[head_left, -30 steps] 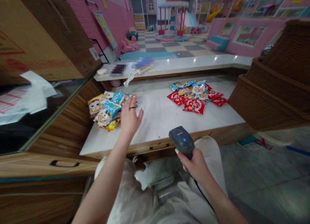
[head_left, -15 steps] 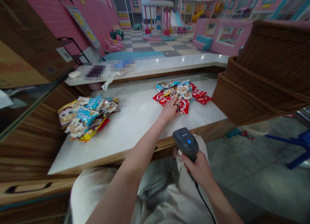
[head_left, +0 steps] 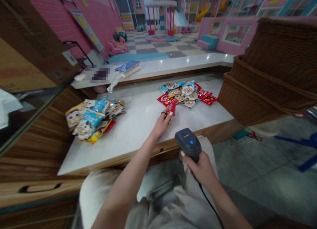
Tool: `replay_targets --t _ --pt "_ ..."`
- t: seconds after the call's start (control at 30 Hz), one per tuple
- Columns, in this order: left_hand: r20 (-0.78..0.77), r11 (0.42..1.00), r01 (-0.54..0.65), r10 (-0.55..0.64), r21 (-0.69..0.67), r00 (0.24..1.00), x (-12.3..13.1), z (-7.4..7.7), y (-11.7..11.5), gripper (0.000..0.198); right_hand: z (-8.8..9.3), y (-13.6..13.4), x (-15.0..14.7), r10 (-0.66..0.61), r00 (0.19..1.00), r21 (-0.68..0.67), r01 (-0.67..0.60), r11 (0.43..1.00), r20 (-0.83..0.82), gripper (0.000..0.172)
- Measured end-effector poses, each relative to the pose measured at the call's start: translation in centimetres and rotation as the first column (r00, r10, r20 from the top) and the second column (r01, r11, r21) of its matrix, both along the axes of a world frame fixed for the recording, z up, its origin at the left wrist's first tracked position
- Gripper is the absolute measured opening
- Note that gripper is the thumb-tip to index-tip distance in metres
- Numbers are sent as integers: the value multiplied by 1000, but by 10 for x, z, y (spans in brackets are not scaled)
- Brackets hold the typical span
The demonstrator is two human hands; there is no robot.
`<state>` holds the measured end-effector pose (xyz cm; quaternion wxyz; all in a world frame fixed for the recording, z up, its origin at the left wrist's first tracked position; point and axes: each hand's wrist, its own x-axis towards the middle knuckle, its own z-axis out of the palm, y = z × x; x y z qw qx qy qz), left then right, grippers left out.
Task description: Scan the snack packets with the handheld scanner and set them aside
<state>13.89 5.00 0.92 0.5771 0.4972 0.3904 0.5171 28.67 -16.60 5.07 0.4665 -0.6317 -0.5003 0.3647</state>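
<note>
Pinched in my left hand (head_left: 162, 121) is a red snack packet (head_left: 172, 108), held just in front of a loose pile of small snack packets (head_left: 188, 88) in blue, white, yellow and red. My fingers cover part of the packet. My right hand (head_left: 204, 169) grips the handle of a dark grey barcode scanner (head_left: 188, 143), a blue light glowing on its top and a black cable trailing down from it. Over to the left on the white counter (head_left: 138, 123) lies a second heap of snack packets (head_left: 90, 118).
Stacked brown wicker baskets (head_left: 269, 87) stand at the right end of the counter. A phone (head_left: 127, 66) and a white cable lie on the raised ledge (head_left: 178, 64). Cardboard boxes (head_left: 32, 47) are at the left, and a blue stool leg (head_left: 294, 140) shows on the right.
My left hand has drawn back left and towards me from the pile, taking a red packet with it. My right hand holds the scanner almost still.
</note>
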Motion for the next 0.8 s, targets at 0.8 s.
replay_targets --t 0.8 --pt "345 840 -81 306 -537 887 -68 8 -45 45 -4 8 -52 167 986 2 -167 986 27 19"
